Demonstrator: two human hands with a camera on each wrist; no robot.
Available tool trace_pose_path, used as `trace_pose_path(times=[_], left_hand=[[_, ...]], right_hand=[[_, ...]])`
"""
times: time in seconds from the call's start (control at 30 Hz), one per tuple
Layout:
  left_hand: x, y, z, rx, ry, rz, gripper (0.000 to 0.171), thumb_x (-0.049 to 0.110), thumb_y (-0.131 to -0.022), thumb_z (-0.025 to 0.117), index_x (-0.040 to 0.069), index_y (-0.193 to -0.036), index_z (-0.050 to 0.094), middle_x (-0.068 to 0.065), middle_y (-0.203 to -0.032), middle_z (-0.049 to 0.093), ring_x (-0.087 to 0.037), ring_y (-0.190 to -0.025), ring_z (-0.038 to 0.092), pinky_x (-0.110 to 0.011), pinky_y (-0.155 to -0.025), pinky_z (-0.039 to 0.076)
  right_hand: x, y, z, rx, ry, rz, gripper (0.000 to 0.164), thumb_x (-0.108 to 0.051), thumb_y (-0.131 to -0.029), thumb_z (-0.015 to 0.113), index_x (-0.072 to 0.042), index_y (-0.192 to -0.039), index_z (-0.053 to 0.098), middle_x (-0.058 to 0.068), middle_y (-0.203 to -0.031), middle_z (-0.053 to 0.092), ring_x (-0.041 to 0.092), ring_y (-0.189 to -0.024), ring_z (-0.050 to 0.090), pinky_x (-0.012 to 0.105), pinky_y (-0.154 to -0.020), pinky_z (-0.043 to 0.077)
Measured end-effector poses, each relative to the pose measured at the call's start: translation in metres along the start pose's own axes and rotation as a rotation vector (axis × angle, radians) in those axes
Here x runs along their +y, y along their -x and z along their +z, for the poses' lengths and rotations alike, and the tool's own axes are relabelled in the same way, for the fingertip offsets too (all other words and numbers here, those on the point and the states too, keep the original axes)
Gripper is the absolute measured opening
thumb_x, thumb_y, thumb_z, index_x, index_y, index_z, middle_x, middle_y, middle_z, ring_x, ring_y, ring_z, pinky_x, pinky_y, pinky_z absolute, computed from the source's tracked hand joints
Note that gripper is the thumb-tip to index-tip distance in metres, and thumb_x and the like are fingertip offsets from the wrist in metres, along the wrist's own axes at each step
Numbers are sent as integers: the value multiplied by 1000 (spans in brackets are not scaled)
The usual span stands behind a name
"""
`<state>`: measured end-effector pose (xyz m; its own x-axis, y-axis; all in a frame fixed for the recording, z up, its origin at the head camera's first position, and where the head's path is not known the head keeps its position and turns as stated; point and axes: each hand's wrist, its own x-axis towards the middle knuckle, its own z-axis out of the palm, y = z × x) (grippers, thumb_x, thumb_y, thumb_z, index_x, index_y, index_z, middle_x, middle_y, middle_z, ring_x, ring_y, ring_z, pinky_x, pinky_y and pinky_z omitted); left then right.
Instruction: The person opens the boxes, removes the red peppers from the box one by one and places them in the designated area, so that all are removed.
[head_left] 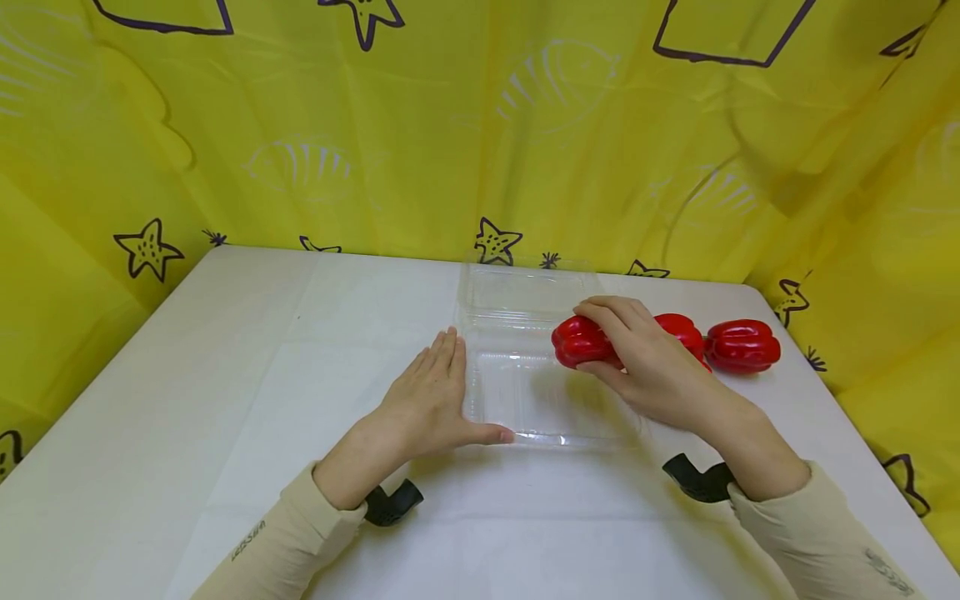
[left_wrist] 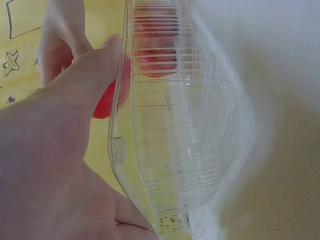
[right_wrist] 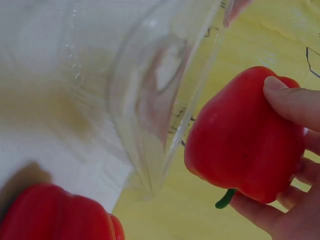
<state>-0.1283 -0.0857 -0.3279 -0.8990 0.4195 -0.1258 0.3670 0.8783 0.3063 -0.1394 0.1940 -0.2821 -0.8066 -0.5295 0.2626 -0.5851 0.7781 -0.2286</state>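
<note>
A clear plastic clamshell box (head_left: 566, 439) lies on the table with its lid (head_left: 525, 292) folded back. My left hand (head_left: 423, 400) rests against the box, straight fingers along the left side and thumb on the front rim. Over the box, my right hand (head_left: 648, 362) grips a red bell pepper (head_left: 579, 340) between thumb and fingers. Its short green stem (right_wrist: 226, 198) shows in the right wrist view. In the left wrist view, the box's rim (left_wrist: 116, 150) runs beside the left hand (left_wrist: 50, 135), and the held pepper (left_wrist: 107, 100) shows behind the thumb.
Two more red bell peppers lie right of the box: one (head_left: 681, 332) partly hidden by my right hand, the other (head_left: 742, 346) farther right. A white cloth covers the table (head_left: 225, 467). A yellow patterned curtain (head_left: 435, 158) hangs behind the table and on both sides.
</note>
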Motion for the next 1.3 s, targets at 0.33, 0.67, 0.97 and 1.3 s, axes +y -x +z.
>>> trace_pose_path(times=[0.33, 0.67, 0.97, 1.3], left_hand=[[0, 0, 1, 1, -3, 2, 133, 84, -71, 61, -6, -156, 12, -21, -166, 5, -33, -155, 7, -45, -126, 13], [0, 0, 1, 0, -2, 6, 133, 84, -72, 61, -6, -156, 11, -22, -165, 5, -33, -155, 7, -45, -126, 13], [0, 0, 0, -2, 3, 3, 133, 83, -72, 61, -6, -156, 11, -22, -165, 4, -33, -155, 7, -45, -126, 13], [0, 0, 1, 0, -2, 4, 132, 83, -72, 61, -6, -156, 11, -22, -165, 5, -33, -155, 7, -45, -126, 14]], right_hand=[[6, 11, -10, 32, 32, 38, 65, -14, -84, 78, -9, -142, 47, 9, -142, 48, 28, -133, 42, 54, -100, 50], [16, 21, -16, 49, 41, 73, 69, -9, -81, 81, -6, -141, 48, 12, -141, 49, 31, -132, 42, 55, -95, 53], [27, 31, -21, 82, 60, 64, 72, -7, -78, 83, -5, -141, 47, 14, -141, 49, 34, -130, 42, 59, -89, 54], [38, 41, -25, 118, 84, 64, 72, -6, -75, 84, -3, -138, 49, 16, -138, 51, 36, -128, 43, 61, -85, 54]])
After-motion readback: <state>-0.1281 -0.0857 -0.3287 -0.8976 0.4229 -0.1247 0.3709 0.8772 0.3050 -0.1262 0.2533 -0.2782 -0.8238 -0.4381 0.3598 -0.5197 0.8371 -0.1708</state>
